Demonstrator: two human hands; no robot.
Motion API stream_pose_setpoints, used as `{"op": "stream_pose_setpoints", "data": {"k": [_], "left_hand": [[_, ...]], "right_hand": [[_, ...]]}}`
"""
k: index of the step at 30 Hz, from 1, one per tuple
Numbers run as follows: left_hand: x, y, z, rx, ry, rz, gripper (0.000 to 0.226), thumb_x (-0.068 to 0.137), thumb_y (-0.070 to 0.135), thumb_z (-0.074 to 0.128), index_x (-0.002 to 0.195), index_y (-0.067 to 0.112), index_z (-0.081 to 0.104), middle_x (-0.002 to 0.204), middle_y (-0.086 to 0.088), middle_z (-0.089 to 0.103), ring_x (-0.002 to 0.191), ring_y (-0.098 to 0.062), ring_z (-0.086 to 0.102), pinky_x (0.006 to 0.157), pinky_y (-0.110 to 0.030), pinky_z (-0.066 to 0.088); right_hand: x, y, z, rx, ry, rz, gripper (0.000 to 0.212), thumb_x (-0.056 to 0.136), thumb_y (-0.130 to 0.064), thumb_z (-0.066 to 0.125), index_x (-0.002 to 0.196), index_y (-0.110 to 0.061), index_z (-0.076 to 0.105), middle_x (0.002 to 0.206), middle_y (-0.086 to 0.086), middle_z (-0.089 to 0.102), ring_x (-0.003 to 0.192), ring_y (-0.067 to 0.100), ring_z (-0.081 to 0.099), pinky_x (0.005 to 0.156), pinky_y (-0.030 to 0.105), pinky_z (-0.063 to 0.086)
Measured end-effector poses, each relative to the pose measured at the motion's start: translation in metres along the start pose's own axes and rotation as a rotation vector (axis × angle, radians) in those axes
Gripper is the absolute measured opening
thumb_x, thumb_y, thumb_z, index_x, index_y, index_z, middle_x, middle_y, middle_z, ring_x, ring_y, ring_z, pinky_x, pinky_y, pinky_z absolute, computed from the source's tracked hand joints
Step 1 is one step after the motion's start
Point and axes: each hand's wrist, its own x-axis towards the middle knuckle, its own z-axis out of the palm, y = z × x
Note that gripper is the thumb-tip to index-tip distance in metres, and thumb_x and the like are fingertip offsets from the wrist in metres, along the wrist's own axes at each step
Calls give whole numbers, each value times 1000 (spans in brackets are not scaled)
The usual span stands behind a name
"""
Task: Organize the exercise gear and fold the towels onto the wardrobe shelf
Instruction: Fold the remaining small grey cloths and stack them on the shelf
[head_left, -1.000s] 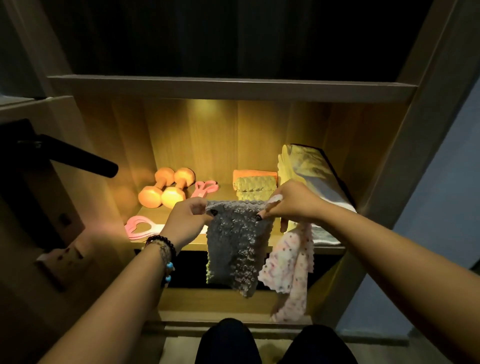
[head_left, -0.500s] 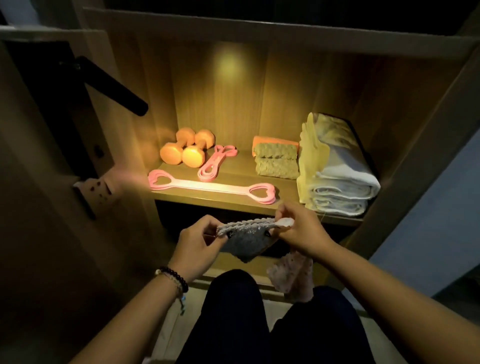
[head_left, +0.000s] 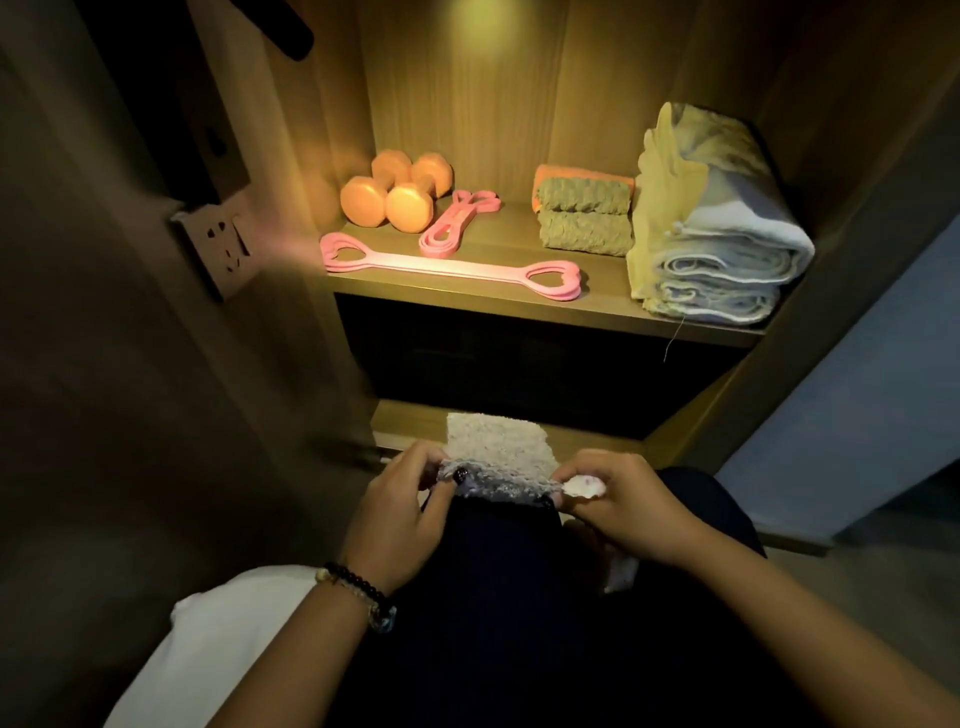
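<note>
Head view — I see my left hand (head_left: 402, 512) and right hand (head_left: 626, 506) each pinching the grey towel's (head_left: 498, 452) near edge over my lap.

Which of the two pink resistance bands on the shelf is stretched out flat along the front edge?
The long pink band with heart-shaped loops at both ends, lying across the shelf front. The other, folded pink band sits farther back, angled beside the orange dumbbells.

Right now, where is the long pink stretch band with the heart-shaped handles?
In the head view the long pink stretch band lies flat along the front edge of the lit wardrobe shelf, in front of the orange dumbbells, left of the towel stack.
</note>
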Motion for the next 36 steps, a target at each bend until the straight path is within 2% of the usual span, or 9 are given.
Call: {"op": "stream_pose_setpoints", "data": {"k": [2,7,14,18,24,26,28,31,36], "left_hand": [[-4,1,1,8,-13,-20,5,91,11,60,91,16,57,82,4,60,73,-11,57,63,-31,46],[-13,-1,3,-84,9,-66,7,91,10,61,86,14,58,78,-1,57,67,-12,52,60,-24,41],[-15,-7,14,-176,39,-332,19,78,10,69,81,25,58,59,10,51,54,-3,46,56,-16,41],[-12,-2,14,-90,13,-310,29,74,7,67,86,33,62,63,7,50,57,-6,46,56,-16,39],[-14,7,7,39,31,-237,29,69,2,72,73,31,71,69,11,57,76,-6,52,63,-6,39],[-14,9,6,117,33,-148,30,68,-3,72,73,27,72,67,12,53,75,-8,49,67,-11,38],[-13,11,3,201,24,-65,30,68,-4,73,77,25,75,72,13,49,78,-8,46,74,-26,43],[-13,10,-1,262,-54,84,33,69,-5,73,86,23,78,86,12,55,90,-12,48,81,-40,45],[-22,3,-6,102,-173,38,33,82,18,52,105,23,74,103,14,62,106,-8,53,91,-42,46]], "right_hand": [[-6,-1,2,30,-27,-6,10,80,-13,76,87,-14,70,84,-15,61,80,-3,56,71,10,40],[-18,0,9,182,-10,72,11,86,-12,70,80,-21,67,82,-7,66,69,4,61,58,18,49],[-24,4,36,325,13,140,8,89,-15,67,83,-9,68,80,-1,67,71,0,55,67,15,43],[-21,2,43,372,155,139,7,84,-10,69,82,-16,65,81,-9,66,79,3,60,71,15,47],[-21,4,50,219,208,51,14,81,-9,70,82,-21,62,82,-14,62,81,7,59,72,28,50],[-23,4,52,64,223,-30,20,77,-4,70,86,-21,64,90,-12,56,84,5,54,68,30,50],[-25,3,49,-76,204,-102,29,70,0,72,92,-19,68,98,-6,52,84,7,52,57,28,49],[-30,2,45,-222,104,-212,45,62,5,70,102,-14,73,104,2,58,75,13,59,46,27,49],[-31,11,40,-49,22,-128,44,78,-3,61,119,-17,68,112,-10,57,100,1,55,76,24,52]]}}
